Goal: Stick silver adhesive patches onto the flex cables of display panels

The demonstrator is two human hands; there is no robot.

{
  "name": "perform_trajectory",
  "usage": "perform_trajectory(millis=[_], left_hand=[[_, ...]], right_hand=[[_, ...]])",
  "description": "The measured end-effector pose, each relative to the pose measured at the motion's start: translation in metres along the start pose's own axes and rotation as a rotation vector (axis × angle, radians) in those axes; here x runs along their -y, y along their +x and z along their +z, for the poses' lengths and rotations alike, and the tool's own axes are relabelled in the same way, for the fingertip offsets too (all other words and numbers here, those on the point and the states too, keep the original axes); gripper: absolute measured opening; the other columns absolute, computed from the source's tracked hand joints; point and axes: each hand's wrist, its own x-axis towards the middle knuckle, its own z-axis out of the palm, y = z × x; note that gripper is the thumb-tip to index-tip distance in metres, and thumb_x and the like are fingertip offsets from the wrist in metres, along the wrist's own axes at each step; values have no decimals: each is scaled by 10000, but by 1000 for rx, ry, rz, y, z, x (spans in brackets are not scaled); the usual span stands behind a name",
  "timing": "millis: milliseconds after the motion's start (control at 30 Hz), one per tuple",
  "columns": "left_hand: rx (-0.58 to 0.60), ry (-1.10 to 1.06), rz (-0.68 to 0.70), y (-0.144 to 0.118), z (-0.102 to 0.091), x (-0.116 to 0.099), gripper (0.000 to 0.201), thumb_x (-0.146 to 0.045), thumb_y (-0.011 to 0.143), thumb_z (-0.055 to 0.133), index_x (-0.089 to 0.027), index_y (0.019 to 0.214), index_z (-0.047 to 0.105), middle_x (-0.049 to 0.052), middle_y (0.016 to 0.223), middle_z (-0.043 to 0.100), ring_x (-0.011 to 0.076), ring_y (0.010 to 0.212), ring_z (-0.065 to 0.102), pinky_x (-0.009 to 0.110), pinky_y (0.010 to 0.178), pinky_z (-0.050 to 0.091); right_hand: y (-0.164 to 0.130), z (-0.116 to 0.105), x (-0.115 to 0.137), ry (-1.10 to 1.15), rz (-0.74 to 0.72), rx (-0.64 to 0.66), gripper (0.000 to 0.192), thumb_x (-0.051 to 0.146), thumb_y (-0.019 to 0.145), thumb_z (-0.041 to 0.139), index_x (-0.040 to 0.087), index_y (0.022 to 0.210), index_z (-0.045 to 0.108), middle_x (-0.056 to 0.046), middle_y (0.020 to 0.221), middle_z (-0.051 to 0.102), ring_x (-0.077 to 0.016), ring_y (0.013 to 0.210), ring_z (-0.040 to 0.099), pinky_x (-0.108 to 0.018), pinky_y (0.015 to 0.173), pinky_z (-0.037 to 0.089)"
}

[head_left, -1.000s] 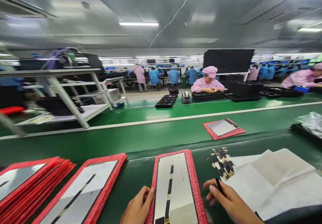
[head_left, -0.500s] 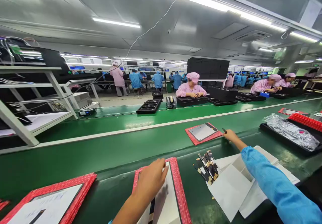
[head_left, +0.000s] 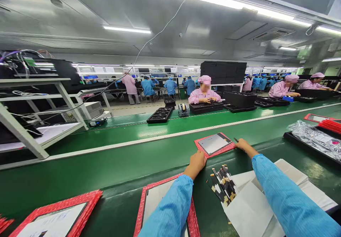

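A flat grey display panel (head_left: 214, 144) lies on a red bubble-wrap bag (head_left: 200, 145) on the green belt. My left hand (head_left: 196, 163) is closed on the bag's near corner, with the fingertips partly hidden. At the right corner of that bag, my right hand (head_left: 243, 146) is closed around a thin black pen-like tool (head_left: 236, 139); whether it also grips the bag I cannot tell. Under my left forearm is another panel (head_left: 157, 196) on red bubble wrap, partly covered by the sleeve. Black, white and tan flex-cable strips (head_left: 225, 183) lie between my arms.
White paper sheets (head_left: 250, 208) sit under my right forearm. A stack of red bubble wrap with a panel (head_left: 57, 219) is at left. Silvery plastic bags (head_left: 314, 137) fill a black tray at right. Co-workers sit across the belt behind black trays (head_left: 160, 115); a white rack (head_left: 34, 137) stands left.
My left hand has moved forward and right from the near panel to the corner of the farther red bag. My right hand stays by that bag with the pen-like tool. The view has shifted slightly.
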Motion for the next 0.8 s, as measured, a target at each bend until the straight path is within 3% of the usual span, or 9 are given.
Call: perform_trajectory(millis=[233,433,500,567,700,800], left_hand=[[20,-36,38,3,2,14,272,-315,985,580,-150,1201,583,66,1224,623,189,1081,649,400,904,569],[0,-228,-178,-4,-27,60,280,-315,988,574,-158,1219,573,66,1250,610,195,1101,640,415,916,564],[16,-350,-277,-7,-32,67,285,-314,990,570,-163,1231,564,66,1257,606,196,1101,639,415,915,564],[80,-511,-365,-12,-30,61,279,-318,991,567,-161,1222,568,63,1238,615,189,1080,648,404,901,570],[262,-919,-478,-22,-11,29,271,-336,998,556,-156,1199,578,53,1175,642,166,1006,671,371,846,590],[278,-1206,-524,-27,1,9,277,-339,999,554,-158,1208,574,53,1173,641,164,1001,672,367,840,593]], right_hand=[[8,22,-8,45,77,110,378,103,704,467,325,412,376,116,246,257,-88,205,198,-228,345,64],[-3,61,-2,96,122,270,325,66,671,566,285,444,488,90,281,403,-65,215,263,-183,304,82],[-11,80,2,121,127,308,305,78,674,591,276,454,517,84,295,434,-61,217,276,-174,291,101],[-19,101,7,154,121,341,285,98,686,610,271,469,544,81,308,455,-61,225,292,-169,283,119],[-34,138,21,238,83,395,259,147,727,620,272,504,584,79,331,493,-59,244,306,-156,279,122],[-43,162,35,303,47,430,257,168,740,616,273,506,595,79,341,512,-53,239,297,-144,275,117]])
